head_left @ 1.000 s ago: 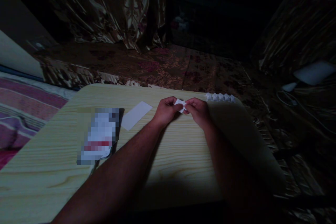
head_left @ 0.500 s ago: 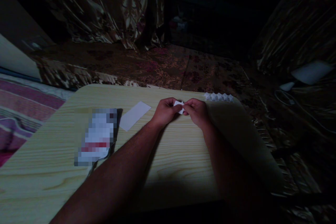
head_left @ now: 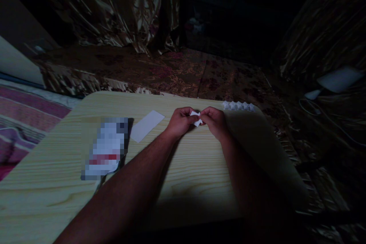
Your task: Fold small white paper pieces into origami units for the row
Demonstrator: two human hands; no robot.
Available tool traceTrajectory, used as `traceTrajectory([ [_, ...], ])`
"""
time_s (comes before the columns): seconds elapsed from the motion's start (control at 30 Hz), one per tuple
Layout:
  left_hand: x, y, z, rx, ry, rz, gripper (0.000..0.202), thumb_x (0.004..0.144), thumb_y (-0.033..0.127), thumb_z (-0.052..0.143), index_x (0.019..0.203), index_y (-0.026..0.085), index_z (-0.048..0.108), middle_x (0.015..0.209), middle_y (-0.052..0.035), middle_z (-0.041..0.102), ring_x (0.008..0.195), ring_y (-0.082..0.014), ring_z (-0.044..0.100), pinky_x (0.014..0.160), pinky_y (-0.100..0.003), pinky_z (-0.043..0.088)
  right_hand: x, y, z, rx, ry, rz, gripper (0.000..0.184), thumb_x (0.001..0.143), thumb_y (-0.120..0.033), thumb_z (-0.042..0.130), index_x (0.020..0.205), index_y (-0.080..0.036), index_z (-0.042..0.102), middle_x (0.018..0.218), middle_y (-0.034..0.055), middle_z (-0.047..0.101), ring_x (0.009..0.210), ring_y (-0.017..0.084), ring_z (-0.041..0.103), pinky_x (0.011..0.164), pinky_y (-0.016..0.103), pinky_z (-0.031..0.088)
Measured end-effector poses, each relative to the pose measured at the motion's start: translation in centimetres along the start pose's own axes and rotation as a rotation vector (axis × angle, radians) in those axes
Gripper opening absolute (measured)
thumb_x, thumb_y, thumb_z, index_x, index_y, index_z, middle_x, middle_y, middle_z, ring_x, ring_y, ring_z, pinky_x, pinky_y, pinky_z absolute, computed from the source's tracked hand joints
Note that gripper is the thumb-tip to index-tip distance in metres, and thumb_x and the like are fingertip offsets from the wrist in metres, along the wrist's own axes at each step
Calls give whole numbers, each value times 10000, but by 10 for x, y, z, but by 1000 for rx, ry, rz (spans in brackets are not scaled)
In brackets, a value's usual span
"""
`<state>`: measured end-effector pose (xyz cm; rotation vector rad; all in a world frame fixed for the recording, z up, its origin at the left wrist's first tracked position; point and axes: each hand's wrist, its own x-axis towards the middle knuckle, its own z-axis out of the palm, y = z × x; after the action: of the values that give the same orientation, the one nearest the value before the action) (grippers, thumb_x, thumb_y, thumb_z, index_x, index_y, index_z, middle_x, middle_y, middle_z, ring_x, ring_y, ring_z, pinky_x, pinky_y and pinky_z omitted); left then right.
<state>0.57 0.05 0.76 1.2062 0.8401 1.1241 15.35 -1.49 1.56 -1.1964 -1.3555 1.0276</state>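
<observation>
Between my two hands is a small folded white paper star [head_left: 196, 119], with pointed corners showing. My left hand [head_left: 181, 121] pinches its left side, thumb on top. My right hand [head_left: 212, 119] is closed on its right edge with thumb and fingertips. The fingers hide part of the folds. To the left of my left hand, a flat white paper sheet [head_left: 147, 126] lies on the light wooden table [head_left: 194, 175]. Beyond my right hand, several white paper stars [head_left: 238, 106] stand in a row near the table's far right edge.
A pixelated, phone-like object [head_left: 107, 148] lies on the table's left side, with a cable below it. Striped bedding [head_left: 31, 110] is at the left. Patterned curtains [head_left: 128, 7] hang behind, and a white lamp-like object [head_left: 339, 80] is at the right.
The paper star has turned slightly between my fingers, and more of its lower point shows. Both hands stay in nearly the same place.
</observation>
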Motion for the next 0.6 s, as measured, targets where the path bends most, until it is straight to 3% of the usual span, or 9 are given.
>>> traceTrajectory([
  [0.6, 0, 1, 0, 149, -13, -39, 214, 622, 302, 724, 645, 131, 598, 525, 21, 555, 436, -66, 418, 445, -209, 298, -1, -1, -1, -176, 76, -155, 131, 762, -308, 575, 740, -186, 613, 617, -15, 591, 563, 122, 548, 522, 224, 411],
])
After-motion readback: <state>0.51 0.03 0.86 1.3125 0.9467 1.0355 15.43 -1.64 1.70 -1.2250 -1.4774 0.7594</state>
